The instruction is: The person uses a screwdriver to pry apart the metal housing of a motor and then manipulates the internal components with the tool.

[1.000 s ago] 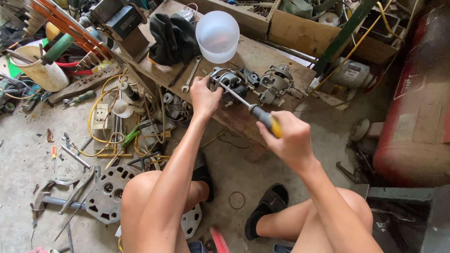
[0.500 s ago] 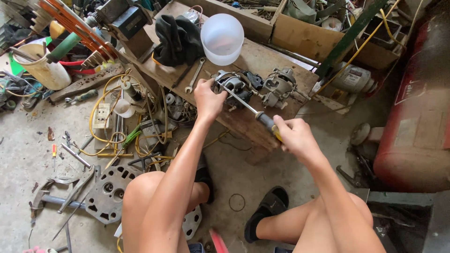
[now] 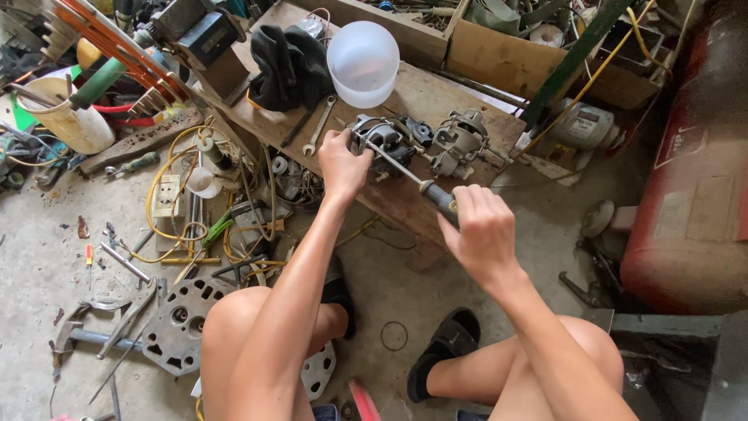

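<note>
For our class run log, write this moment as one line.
left hand: steadies small motor | right hand: grips screwdriver, tip at motor | motor: on wooden bench | nearby: wrench, plastic tub

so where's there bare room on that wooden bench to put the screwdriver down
Bare wood shows on the wooden bench between the translucent white plastic bowl and the grey metal motor, toward the far edge. The near edge under the left hand and right hand is crowded, as is the corner with the black gloves and steel spanner.
</note>
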